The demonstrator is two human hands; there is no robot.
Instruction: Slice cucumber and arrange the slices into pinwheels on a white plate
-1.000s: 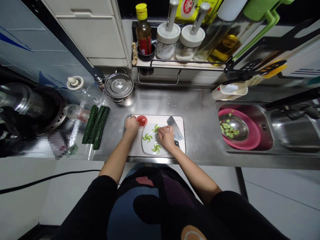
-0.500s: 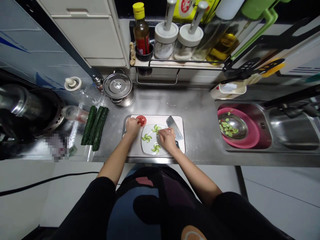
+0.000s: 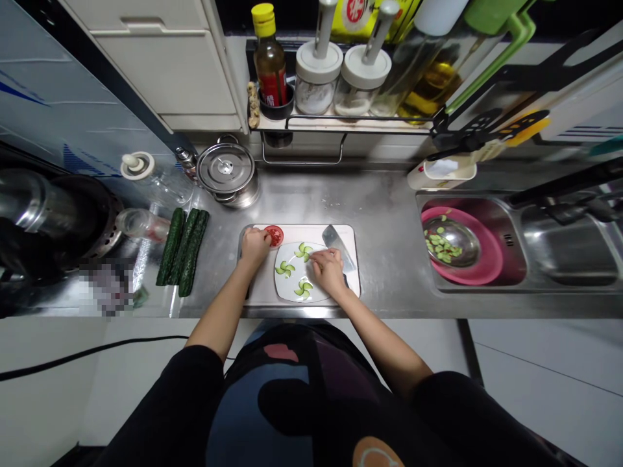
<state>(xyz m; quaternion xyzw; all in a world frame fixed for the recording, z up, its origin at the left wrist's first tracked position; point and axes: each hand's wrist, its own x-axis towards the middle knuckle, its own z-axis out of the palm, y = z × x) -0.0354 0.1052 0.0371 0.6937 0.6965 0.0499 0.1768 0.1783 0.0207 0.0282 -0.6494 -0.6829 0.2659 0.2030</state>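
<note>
Three green pinwheels lie on the white plate. Over its right side the right hand curls, at the round red item the left hand; how closed either grip is, or on what, I cannot tell. A board lies beneath.

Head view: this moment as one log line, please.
left hand: at red dish; right hand: over plate; grips: unclear; cucumber slices: on plate; knife: on board

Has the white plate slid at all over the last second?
No visible slide: the white plate keeps its place against the cutting board beneath it; the whole view has drifted slightly.
</note>
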